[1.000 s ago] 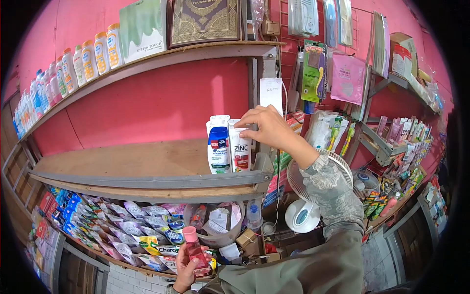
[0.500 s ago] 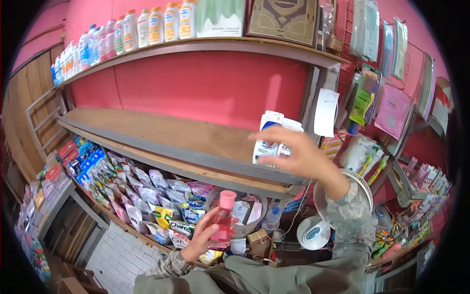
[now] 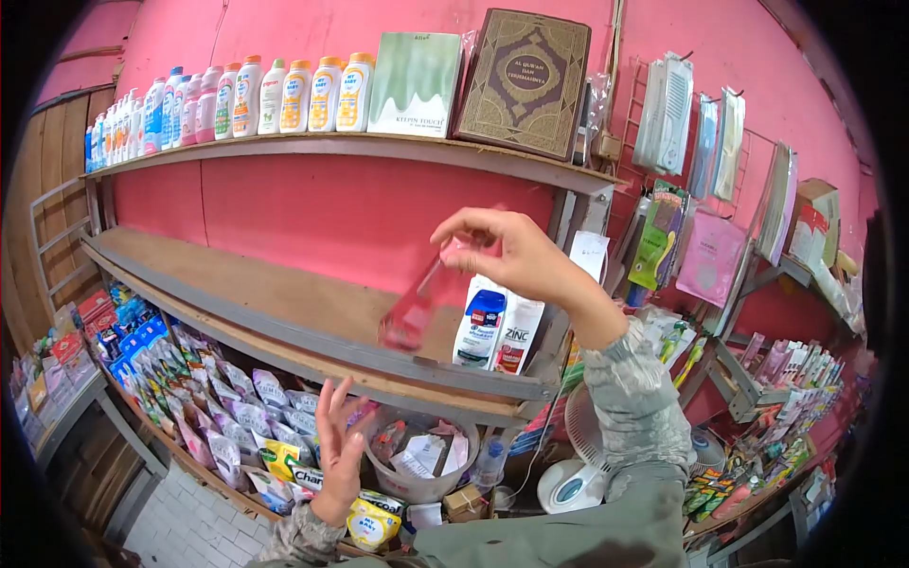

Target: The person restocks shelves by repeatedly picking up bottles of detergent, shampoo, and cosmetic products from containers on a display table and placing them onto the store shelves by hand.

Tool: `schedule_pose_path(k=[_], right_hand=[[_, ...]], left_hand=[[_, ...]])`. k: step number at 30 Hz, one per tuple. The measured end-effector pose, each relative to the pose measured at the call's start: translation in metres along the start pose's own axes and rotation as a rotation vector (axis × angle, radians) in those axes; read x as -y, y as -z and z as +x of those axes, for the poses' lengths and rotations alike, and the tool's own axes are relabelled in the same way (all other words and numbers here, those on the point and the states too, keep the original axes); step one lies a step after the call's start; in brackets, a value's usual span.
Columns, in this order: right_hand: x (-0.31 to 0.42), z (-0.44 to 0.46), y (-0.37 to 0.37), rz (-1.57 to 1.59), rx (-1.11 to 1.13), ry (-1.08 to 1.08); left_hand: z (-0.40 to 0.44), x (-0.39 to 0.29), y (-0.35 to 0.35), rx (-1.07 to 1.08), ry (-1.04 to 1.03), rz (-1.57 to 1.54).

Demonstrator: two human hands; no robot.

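A translucent red bottle [image 3: 409, 312] hangs tilted from my right hand [image 3: 502, 248], which grips it by its pink cap; motion blurs the bottle. It is in front of the lower shelf [image 3: 275, 275], left of two white shampoo bottles. One of these bottles [image 3: 481, 327] has a blue label, and the other, marked ZINC [image 3: 516, 333], stands close beside it near the shelf's right end. Lower down, my left hand [image 3: 339, 454] is raised with fingers spread and holds nothing, near the packets under the shelf.
Above, an upper shelf [image 3: 284, 147] carries several powder and lotion bottles, a green box [image 3: 412, 85] and a large brown book [image 3: 524, 80]. Below are rows of pouches [image 3: 256, 407], a grey bucket [image 3: 417, 485] and a white fan [image 3: 573, 488]. Hanging packets [image 3: 710, 256] line the right wall.
The red bottle has passed from my left hand to my right and risen to the lower shelf. My left hand has opened and moved left. The view has shifted upward and right.
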State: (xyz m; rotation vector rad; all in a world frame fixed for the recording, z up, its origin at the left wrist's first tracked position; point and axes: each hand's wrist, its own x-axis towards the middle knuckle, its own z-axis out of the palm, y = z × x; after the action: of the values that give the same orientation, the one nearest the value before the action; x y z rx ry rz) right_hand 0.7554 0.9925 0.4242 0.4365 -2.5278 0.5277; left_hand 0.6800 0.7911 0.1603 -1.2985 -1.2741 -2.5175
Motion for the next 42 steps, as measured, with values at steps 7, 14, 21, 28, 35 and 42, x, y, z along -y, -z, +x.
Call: schedule_pose_path(k=[7,14,21,28,35,42], right_hand=[[-0.083,0.028,-0.047,-0.198,0.061,-0.081],[-0.105,0.021,-0.065,-0.297,0.169,-0.098],[-0.106,0.021,-0.066,-0.249,0.245,-0.195],[-0.098,0.020,-0.061,-0.222,0.267,-0.251],[-0.088,0.020,-0.058,-0.190,0.286,-0.313],[-0.087,0.021,-0.060,-0.222,0.280,-0.275]], left_hand=[[-0.075,0.024,0.039,-0.146,0.290,0.032],[-0.110,0.028,0.077,-0.260,0.381,0.011],[-0.096,0.028,0.064,-0.156,0.395,-0.020],[-0.094,0.026,0.072,-0.149,0.448,-0.125],[-0.095,0.033,0.076,-0.137,0.450,-0.087],[-0.093,0.034,0.078,-0.101,0.440,-0.071]])
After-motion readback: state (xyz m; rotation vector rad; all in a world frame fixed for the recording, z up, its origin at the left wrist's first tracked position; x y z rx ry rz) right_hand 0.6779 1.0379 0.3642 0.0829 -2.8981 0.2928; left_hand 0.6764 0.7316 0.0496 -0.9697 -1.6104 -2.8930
